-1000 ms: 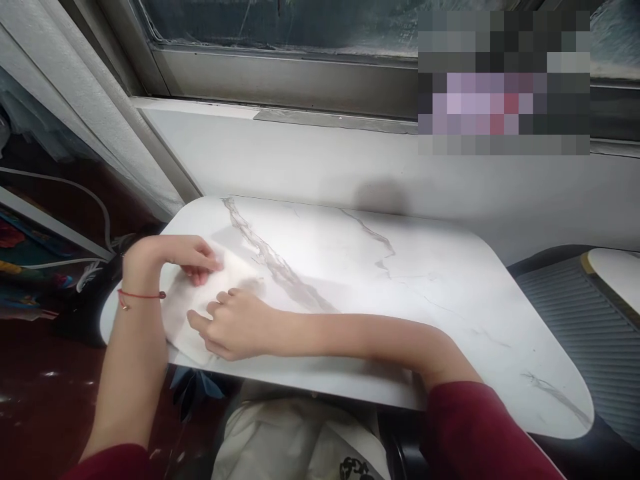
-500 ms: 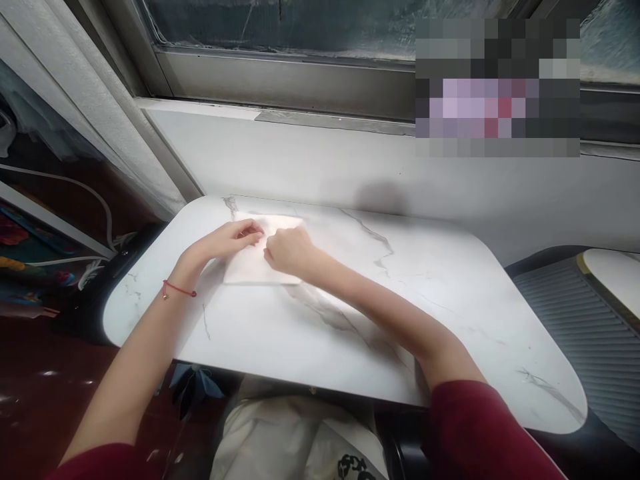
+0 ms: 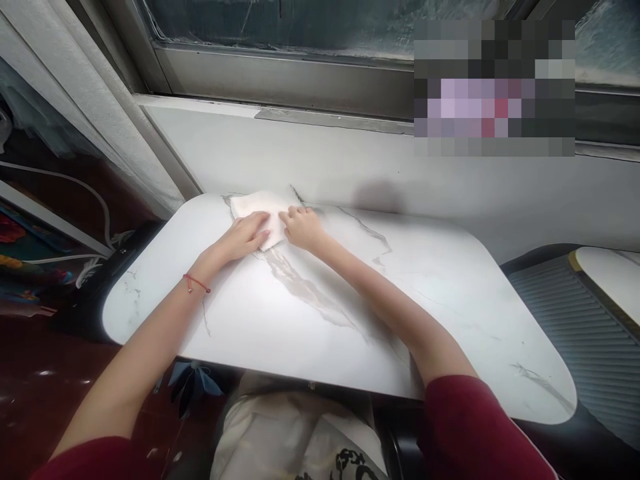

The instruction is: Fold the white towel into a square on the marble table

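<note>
A small white square cloth (image 3: pixel 254 204), soft-looking and perhaps folded, lies at the far left of the white marbled table (image 3: pixel 320 353), by the wall. My left hand (image 3: pixel 244 236), with a red string bracelet at the wrist, rests on the cloth's near left part, fingers stretched out and thumb apart. At the right side of the cloth is my right hand (image 3: pixel 305 228), its fingers curled down and closed on the edge. The right hand's fingertips are partly hidden.
Behind the table rise a white wall (image 3: pixel 280 150) and a window frame (image 3: pixel 280 80). A pale curtain (image 3: pixel 100 113) hangs at the left. A ribbed grey surface (image 3: pixel 575 320) and another white tabletop (image 3: pixel 613 273) stand at the right. A blurred block covers the upper right.
The cloth has shifted away from me toward the wall and turned askew, showing less of its area. Both hands have moved with it; the left hand's fingers have straightened.
</note>
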{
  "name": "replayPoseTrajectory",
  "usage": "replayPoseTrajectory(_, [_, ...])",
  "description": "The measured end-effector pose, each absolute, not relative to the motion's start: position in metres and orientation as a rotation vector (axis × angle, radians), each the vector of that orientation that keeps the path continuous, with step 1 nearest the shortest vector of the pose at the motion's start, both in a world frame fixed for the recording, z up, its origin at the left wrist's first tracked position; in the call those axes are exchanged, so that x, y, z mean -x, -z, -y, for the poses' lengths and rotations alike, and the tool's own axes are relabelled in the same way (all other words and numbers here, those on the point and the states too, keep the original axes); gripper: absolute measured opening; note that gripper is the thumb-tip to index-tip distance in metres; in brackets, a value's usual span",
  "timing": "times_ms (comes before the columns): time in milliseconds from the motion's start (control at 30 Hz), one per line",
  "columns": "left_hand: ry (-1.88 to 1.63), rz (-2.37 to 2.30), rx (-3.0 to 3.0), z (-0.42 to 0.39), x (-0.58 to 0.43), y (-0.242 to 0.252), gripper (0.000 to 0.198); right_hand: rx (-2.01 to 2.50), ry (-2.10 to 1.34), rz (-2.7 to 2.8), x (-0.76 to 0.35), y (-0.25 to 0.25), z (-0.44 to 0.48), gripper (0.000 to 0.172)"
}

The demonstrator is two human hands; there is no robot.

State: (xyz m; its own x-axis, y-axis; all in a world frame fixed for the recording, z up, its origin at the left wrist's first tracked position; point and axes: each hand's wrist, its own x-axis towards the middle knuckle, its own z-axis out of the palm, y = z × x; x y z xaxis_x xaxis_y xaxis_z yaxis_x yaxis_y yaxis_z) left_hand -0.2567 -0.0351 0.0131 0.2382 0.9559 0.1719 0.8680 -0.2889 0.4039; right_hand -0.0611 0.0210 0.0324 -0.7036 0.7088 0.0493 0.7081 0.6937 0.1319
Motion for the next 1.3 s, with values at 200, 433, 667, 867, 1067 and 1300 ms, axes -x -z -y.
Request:
replayPoseTrajectory(200, [-0.778,-1.569,-2.11,0.04,0.253,-0.024,0.047,-1.168,-0.143,-2.873,0.056,-0.047,0.012,0.041])
replayPoseTrajectory(433, [-0.485,-1.308,-1.874,0.061,0.222,-0.047,0.036,-0.828,-0.064,-2.848,0.005,-0.058,0.081,0.036])
replayPoseTrajectory(667, [-0.055,-0.989,-1.681,0.086,0.189,-0.056,0.033,-0.565,0.215,-2.735,-0.027,-0.084,0.121,0.027])
replayPoseTrajectory(867, [0.0,-0.95,-1.652,0.099,0.167,-0.053,0.034,-0.493,0.309,-2.773,-0.025,-0.084,0.134,0.028])
replayPoseTrajectory(1067, [-0.356,-0.987,-1.875,0.091,0.16,-0.041,0.029,-0.77,0.242,-2.702,-0.03,-0.073,0.116,0.031])
replayPoseTrajectory(1300, [-0.537,-1.215,-2.32,0.065,0.156,-0.024,0.038,-1.278,0.05,-2.636,-0.041,-0.071,0.069,0.043])
